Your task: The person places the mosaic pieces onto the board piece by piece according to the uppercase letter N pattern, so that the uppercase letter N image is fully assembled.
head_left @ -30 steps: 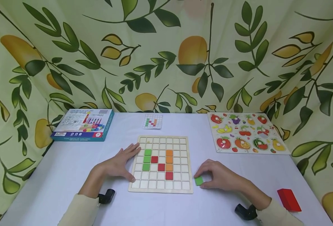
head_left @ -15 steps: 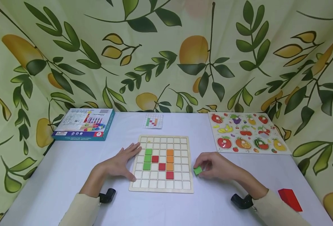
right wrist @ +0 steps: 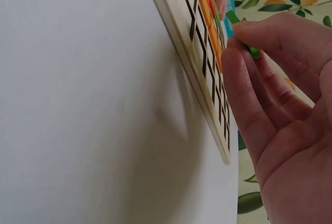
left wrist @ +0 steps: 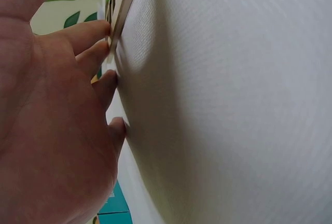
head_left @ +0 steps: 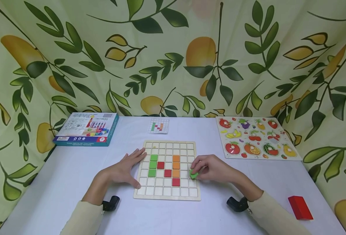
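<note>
A wooden grid board (head_left: pixel 167 197) lies on the white table, with green, red and orange square tiles set in some of its cells. Between thumb and fingers my right hand (head_left: pixel 214 168) pinches a green tile (head_left: pixel 193 175), held over the board's right edge columns. In the right wrist view, that green tile (right wrist: pixel 254 52) is tilted and partly covered by the thumb. My left hand (head_left: pixel 120 169) rests with spread, fairly straight fingers against the board's left edge; the left wrist view shows fingertips touching the board's side (left wrist: pixel 124 6).
A small pattern card (head_left: pixel 158 126) lies beyond the board. At the back left is a teal-edged box (head_left: pixel 86 129), and at the back right a fruit picture board (head_left: pixel 253 138). A red block (head_left: pixel 300 208) sits near the right table edge.
My right hand has lifted the green tile off the table and carried it left and away from me, over the board's right side. The left hand stays in place.
</note>
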Action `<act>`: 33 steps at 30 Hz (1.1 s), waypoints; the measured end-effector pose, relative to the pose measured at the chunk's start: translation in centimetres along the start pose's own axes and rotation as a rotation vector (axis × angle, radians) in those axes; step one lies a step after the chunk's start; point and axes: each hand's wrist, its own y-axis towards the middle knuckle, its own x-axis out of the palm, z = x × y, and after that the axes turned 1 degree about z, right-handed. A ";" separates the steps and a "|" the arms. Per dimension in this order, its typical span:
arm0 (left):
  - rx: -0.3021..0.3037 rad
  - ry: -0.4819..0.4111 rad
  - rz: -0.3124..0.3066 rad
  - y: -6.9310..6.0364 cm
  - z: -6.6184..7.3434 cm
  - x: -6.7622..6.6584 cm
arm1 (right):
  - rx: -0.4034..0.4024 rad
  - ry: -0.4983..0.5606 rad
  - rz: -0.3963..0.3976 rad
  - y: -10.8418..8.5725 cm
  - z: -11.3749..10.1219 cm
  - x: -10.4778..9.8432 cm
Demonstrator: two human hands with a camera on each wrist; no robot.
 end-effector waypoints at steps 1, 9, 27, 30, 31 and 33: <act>0.001 0.000 0.000 0.0 0.0 0.0 | -0.004 0.005 -0.004 0.2 -0.1 0.2; 0.003 -0.002 -0.007 -0.1 0.2 -0.1 | -0.018 0.021 -0.027 1.9 -1.1 1.5; -0.012 0.012 -0.024 -0.1 -0.1 -0.2 | -0.097 -0.033 -0.036 6.3 -4.3 5.7; -0.010 0.015 -0.025 0.0 -0.1 -0.2 | -0.114 -0.037 -0.013 6.6 -4.7 6.4; -0.007 0.014 -0.024 0.1 -0.2 -0.1 | -0.121 -0.038 -0.007 6.8 -4.8 6.7; -0.010 0.013 -0.025 0.1 -0.2 -0.1 | -0.123 -0.037 0.003 7.0 -5.0 7.2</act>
